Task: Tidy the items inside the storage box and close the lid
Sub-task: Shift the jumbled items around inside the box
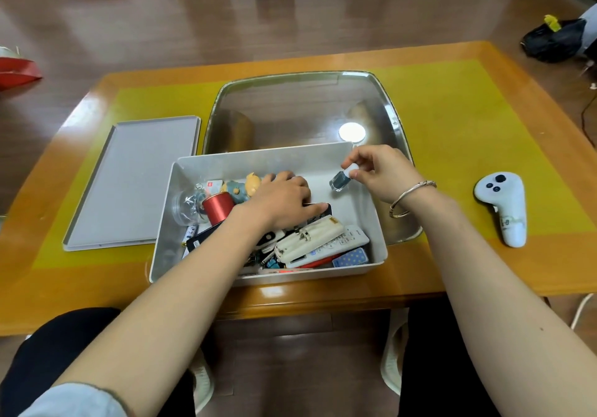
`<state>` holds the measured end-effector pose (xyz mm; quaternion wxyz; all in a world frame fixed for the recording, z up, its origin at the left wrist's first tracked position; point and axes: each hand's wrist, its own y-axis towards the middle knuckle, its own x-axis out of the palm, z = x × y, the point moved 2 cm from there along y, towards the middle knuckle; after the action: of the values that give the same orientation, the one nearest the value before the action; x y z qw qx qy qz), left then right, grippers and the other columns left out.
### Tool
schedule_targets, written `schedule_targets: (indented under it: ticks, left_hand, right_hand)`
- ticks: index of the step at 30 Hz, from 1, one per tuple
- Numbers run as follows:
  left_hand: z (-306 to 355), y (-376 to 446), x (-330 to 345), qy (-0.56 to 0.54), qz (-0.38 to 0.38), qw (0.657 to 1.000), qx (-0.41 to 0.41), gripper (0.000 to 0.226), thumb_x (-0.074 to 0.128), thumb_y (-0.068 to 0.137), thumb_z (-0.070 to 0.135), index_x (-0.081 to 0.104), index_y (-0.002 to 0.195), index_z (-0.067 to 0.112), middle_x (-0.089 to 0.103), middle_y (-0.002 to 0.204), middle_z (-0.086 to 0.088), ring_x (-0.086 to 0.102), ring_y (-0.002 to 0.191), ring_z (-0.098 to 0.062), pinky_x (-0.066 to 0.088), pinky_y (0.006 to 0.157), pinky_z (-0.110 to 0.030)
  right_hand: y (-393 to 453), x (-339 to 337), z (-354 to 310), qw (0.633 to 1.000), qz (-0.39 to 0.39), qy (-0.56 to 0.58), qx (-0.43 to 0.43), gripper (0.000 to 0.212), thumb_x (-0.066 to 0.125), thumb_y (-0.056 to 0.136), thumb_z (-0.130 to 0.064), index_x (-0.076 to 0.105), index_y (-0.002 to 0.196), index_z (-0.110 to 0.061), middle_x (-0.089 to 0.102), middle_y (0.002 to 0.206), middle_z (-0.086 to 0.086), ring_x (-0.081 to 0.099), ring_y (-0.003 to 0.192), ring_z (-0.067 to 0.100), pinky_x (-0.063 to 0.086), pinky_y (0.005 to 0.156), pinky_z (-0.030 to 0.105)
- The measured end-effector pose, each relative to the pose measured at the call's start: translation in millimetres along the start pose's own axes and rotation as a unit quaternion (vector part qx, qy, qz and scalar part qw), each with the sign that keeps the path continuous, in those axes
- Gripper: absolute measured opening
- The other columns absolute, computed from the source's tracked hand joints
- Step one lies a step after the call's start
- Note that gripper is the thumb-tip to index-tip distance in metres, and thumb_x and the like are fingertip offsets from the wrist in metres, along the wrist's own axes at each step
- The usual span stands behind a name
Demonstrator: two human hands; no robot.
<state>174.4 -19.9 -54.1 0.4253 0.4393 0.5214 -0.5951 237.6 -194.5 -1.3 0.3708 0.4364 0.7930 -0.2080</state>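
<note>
The wooden bench [452, 100] carries a large metal tray [290, 100] at its far middle, with the grey storage box [371, 223] standing in front of it and overlapping the tray's near edge. The box's flat grey lid [129, 184] lies on the bench just to the left of the box, inner side up. A white controller [504, 206] rests well apart on the right. Inside the box, the near half is crowded: a white remote [342, 245], a cream pouch [310, 237], a red thread spool [218, 206] and a clear jar [187, 205] at the left, small toy figures [245, 185] behind. The left hand [281, 202] lies palm down on these items, fingers spread and fairly straight; what it touches underneath is hidden. The right hand [378, 171], a bangle on its wrist, pinches the white cap of a small nail polish bottle [340, 179], which seems held just above the box's bare right floor.
</note>
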Motion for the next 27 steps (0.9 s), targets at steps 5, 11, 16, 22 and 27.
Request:
schedule_targets:
  ticks: [5, 11, 16, 22, 27]
  left_hand:
    - [6, -22, -2, -0.015, 0.126, 0.991, 0.032, 0.052, 0.036, 0.088, 0.065, 0.067, 0.085, 0.022, 0.062, 0.096, 0.004, 0.044, 0.106, -0.019, 0.028, 0.090, -0.033]
    - [-9, -31, 0, -0.055, 0.129, 0.990, 0.030, 0.042, 0.040, 0.092, 0.056, 0.060, 0.098, 0.020, 0.061, 0.097, 0.002, 0.044, 0.100, -0.016, 0.035, 0.081, -0.030]
    - [-10, -24, -1, -0.062, 0.096, 0.993, 0.004, 0.045, 0.037, 0.094, 0.056, 0.060, 0.110, 0.021, 0.056, 0.111, 0.001, 0.041, 0.105, -0.018, 0.035, 0.085, -0.032]
    - [14, -13, -17, -0.190, 0.163, 0.968, 0.007, 0.037, 0.054, 0.093, 0.042, 0.055, 0.122, 0.020, 0.062, 0.112, 0.004, 0.052, 0.106, -0.016, 0.041, 0.088, -0.033]
    - [36, -5, -22, -0.288, 0.165, 0.943, 0.008, 0.023, 0.061, 0.091, 0.031, 0.062, 0.107, 0.015, 0.064, 0.099, 0.002, 0.059, 0.087, -0.017, 0.047, 0.081, -0.037]
  right_hand:
    - [0, -1, 1, 1.000, -0.004, -0.002, 0.009, 0.012, 0.060, 0.087, -0.009, 0.068, 0.094, -0.015, 0.053, 0.067, -0.013, 0.049, 0.063, 0.001, 0.031, 0.054, -0.002]
    - [-1, 0, -2, 1.000, -0.008, -0.011, 0.009, 0.013, 0.061, 0.087, -0.008, 0.069, 0.093, -0.016, 0.061, 0.079, -0.002, 0.055, 0.074, 0.010, 0.040, 0.069, 0.018]
    - [1, 1, -3, 1.000, -0.002, -0.011, 0.013, 0.013, 0.062, 0.086, -0.010, 0.070, 0.094, -0.016, 0.064, 0.084, -0.004, 0.059, 0.078, 0.012, 0.040, 0.075, 0.017]
    - [2, 1, -5, 1.000, 0.010, 0.022, -0.004, 0.010, 0.066, 0.084, -0.011, 0.068, 0.091, -0.017, 0.063, 0.079, -0.003, 0.058, 0.073, 0.009, 0.043, 0.072, 0.016]
    - [2, 1, -7, 0.998, 0.018, 0.060, -0.015, 0.009, 0.069, 0.081, -0.010, 0.068, 0.090, -0.012, 0.065, 0.078, 0.001, 0.056, 0.066, 0.003, 0.042, 0.062, 0.004]
